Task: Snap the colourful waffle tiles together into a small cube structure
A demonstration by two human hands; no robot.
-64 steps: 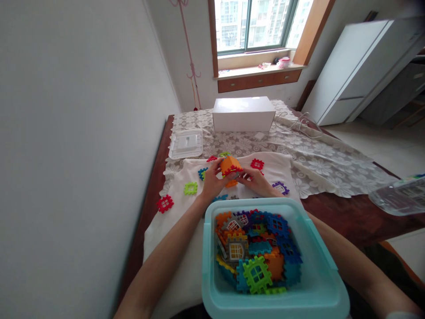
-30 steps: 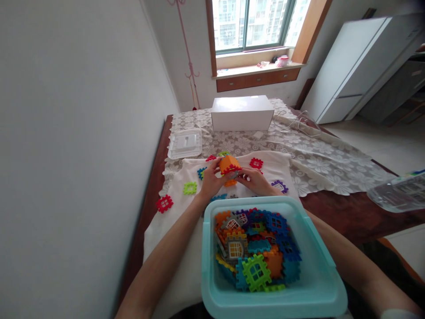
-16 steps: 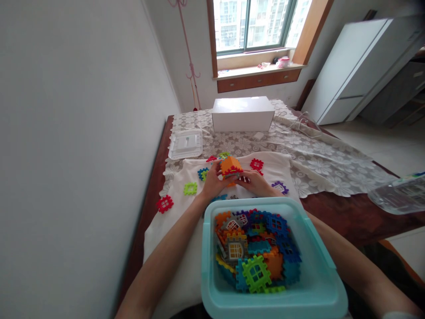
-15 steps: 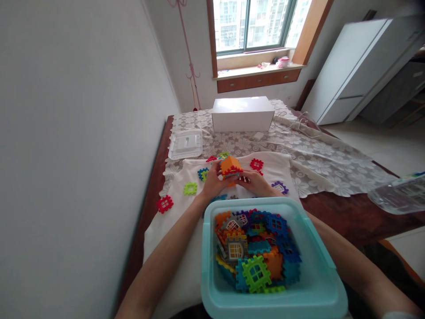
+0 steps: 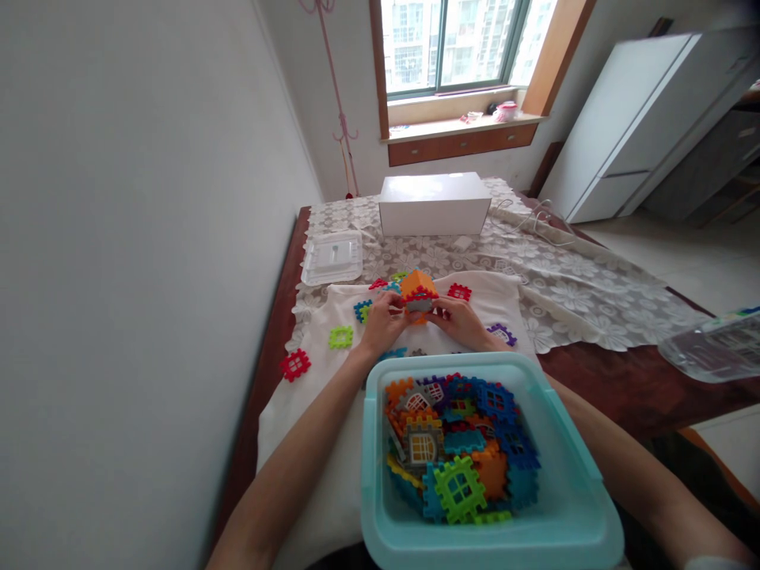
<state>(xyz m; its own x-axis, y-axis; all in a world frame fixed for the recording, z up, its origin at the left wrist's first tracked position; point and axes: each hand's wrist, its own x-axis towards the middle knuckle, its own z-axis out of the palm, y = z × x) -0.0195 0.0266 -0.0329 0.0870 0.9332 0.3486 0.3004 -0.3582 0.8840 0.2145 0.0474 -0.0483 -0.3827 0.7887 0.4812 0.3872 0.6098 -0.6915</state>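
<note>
Both my hands hold a small block house (image 5: 418, 294) with an orange roof and red trim, just above a white cloth (image 5: 314, 372). My left hand (image 5: 383, 323) grips its left side and my right hand (image 5: 456, 321) grips its right side. Loose square blocks lie on the cloth around it: a green one (image 5: 340, 337), a red one (image 5: 295, 364), another red one (image 5: 458, 291) and a purple one (image 5: 502, 332). A teal bin (image 5: 380, 491) full of several coloured blocks stands close in front of me.
A white box (image 5: 435, 203) and a clear plastic lid (image 5: 332, 256) lie farther back on the lace tablecloth (image 5: 570, 293). A white cable (image 5: 528, 218) trails right of the box. A wall runs along the table's left edge. A clear container (image 5: 709, 348) sits at far right.
The block house has been turned and lifted slightly away from me between my hands; a grey wall piece now shows under the roof. Both hands stay on it.
</note>
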